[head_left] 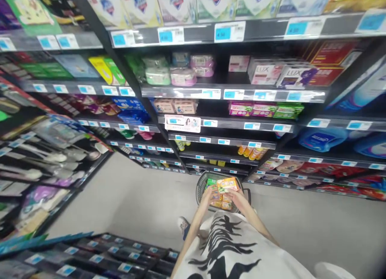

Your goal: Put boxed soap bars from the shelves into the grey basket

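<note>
Low in the middle of the head view, both my hands hold a stack of small orange and green packets (224,188) over a dark mesh shopping basket (202,185) on the floor. My left hand (207,195) grips the stack's left side, its fingers curled round it. My right hand (237,196) closes on the right side. The top packet (227,184) is orange with a green patch. More packets lie in the basket under the stack.
Dark store shelves (217,91) with blue price tags rise in front, stocked with soap boxes, pink tubs and bottles. Another rack (45,158) runs along the left, and a low shelf (114,255) stands at the bottom left. Grey floor (144,202) lies between them.
</note>
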Available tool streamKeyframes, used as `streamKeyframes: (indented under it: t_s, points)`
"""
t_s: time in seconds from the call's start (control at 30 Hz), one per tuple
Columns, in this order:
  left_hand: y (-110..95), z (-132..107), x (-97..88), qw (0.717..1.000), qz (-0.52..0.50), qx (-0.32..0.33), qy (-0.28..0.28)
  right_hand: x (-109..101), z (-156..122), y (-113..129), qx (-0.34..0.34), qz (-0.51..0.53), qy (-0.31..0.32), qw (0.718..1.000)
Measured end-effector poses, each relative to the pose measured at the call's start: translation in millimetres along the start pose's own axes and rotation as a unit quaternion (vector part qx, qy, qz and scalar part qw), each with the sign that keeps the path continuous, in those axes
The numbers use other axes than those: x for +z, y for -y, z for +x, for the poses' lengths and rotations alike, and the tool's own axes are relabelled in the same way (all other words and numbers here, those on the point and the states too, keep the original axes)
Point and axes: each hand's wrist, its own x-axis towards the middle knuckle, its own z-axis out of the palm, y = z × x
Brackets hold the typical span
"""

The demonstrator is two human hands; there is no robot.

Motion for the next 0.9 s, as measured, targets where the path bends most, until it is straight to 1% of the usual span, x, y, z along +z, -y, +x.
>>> streamKeyframes:
  t_s: [0.07,0.17,0.2,0.27,0.37,0.53,0.63,0.8,0.83,0.9]
  points:
    - [-6,-4,10.5,0.998,-0.034,0.047,-0.023,15,-10,5,0.006,-0.008,0.008,1.0]
    - [-5,-12,16.2,0.993,-0.033,0.079,-0.083,34,-21,12,0.011,-0.017,-0.005,1.0]
    - [-4,-15,16.5,0.992,-0.037,0.082,-0.092,38,-24,14,0.009,-0.024,-0.011,1.0]
    - [-4,-23,16.5,0.991,-0.042,0.089,-0.091,45,-26,18,-0.004,-0.048,-0.025,0.999]
    - [-11,-35,16.9,0.991,-0.037,0.104,-0.073,49,-25,22,-0.028,-0.089,-0.052,0.994]
    - [-28,-47,15.1,0.995,-0.018,0.093,-0.005,46,-13,23,-0.051,-0.12,-0.085,0.988]
    - [-30,-49,13.8,0.997,-0.018,0.081,0.0,45,-3,26,-0.069,-0.138,-0.098,0.983]
    - [-27,-46,9.7,0.999,-0.013,0.036,0.006,47,6,37,-0.075,-0.19,-0.096,0.974]
    - [-28,-45,8.2,0.999,-0.008,0.025,0.021,46,7,39,-0.073,-0.202,-0.09,0.973]
    - [-31,-45,5.4,0.997,0.007,-0.004,0.074,44,8,43,-0.064,-0.23,-0.067,0.969]
